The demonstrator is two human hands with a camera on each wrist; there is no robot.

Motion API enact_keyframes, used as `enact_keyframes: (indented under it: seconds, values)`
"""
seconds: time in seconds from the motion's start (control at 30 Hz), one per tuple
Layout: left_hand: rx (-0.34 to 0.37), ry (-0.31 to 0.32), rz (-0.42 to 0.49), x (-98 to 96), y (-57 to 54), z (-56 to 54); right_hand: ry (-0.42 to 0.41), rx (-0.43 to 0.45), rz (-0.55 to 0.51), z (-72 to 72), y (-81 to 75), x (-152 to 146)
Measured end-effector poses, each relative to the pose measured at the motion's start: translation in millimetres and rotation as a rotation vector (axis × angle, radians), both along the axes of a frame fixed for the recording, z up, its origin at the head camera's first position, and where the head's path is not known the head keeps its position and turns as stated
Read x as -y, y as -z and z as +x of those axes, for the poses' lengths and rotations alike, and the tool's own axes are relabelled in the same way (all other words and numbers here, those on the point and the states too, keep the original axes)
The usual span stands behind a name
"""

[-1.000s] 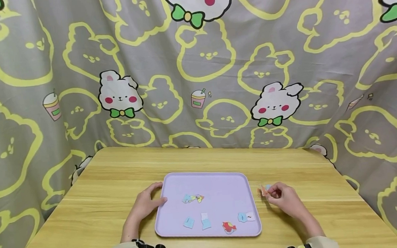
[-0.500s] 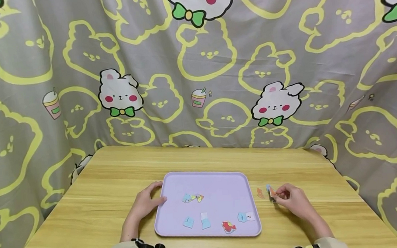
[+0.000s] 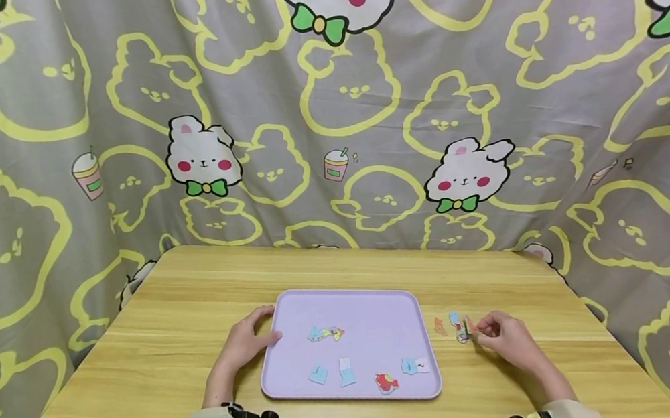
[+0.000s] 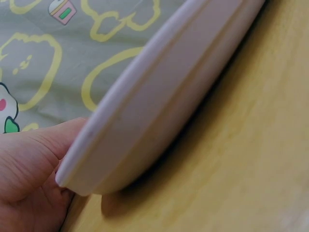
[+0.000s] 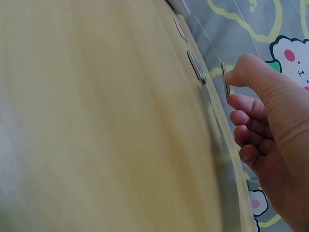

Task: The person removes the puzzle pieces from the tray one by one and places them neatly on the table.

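My left hand point(image 3: 250, 338) grips the left edge of a lilac tray point(image 3: 344, 302), with the thumb over its rim; the left wrist view shows the tray's outer wall point(image 4: 140, 106) against that hand. Right of the tray, my right hand point(image 3: 508, 339) pinches a thin orange puzzle piece point(image 3: 471, 324) between thumb and index finger. Seen edge-on in the right wrist view, this puzzle piece point(image 5: 225, 79) stands upright above the table. Beside it on the wood lie an orange piece point(image 3: 440, 325) and a small group of blue and multicoloured pieces point(image 3: 454, 317).
On the tray are a blue and yellow cluster point(image 3: 325, 334), a light blue piece point(image 3: 318, 375), a blue and white piece point(image 3: 347, 372), a red piece point(image 3: 386, 382) and another blue and white pair point(image 3: 415, 365). A patterned curtain point(image 3: 363, 186) hangs behind the wooden table point(image 3: 197, 283).
My right hand has moved rightward with the pinched orange piece, uncovering the orange piece and the multicoloured group on the table. The left hand and tray have stayed put.
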State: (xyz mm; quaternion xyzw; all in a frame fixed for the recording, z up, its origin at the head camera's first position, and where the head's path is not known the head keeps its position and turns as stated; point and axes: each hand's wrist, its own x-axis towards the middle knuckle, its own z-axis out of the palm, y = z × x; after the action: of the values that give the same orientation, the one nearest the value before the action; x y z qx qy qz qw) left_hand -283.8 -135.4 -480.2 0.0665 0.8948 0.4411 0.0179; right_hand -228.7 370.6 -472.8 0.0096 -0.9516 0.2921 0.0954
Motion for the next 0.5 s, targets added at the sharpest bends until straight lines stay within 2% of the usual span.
enact_keyframes:
  seconds: [0.5]
  values:
    - [0.009, -0.002, 0.019, 1.4, -0.8, 1.0, 0.000, 0.045, 0.033, 1.1, 0.6, -14]
